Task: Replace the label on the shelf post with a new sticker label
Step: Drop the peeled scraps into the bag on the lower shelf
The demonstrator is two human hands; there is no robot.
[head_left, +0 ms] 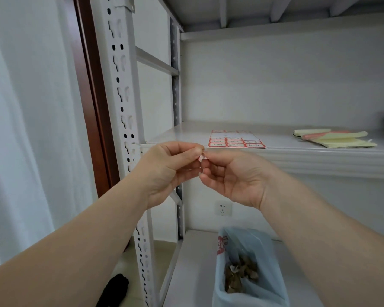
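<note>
The left hand [171, 167] and right hand [231, 176] pinch a small crumpled sticker [201, 157] (red-edged, papery) just right of the perforated metal post [120, 85]; a sticker sheet [236, 140] lies flat on the far shelf [319, 156].

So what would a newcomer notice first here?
The left hand and right hand meet mid-frame, pinching a small red-and-white label together. Just behind, a red sticker sheet lies at the front edge of the shelf, right of the slotted post. Below, a blue bag holds brownish scraps.
</note>
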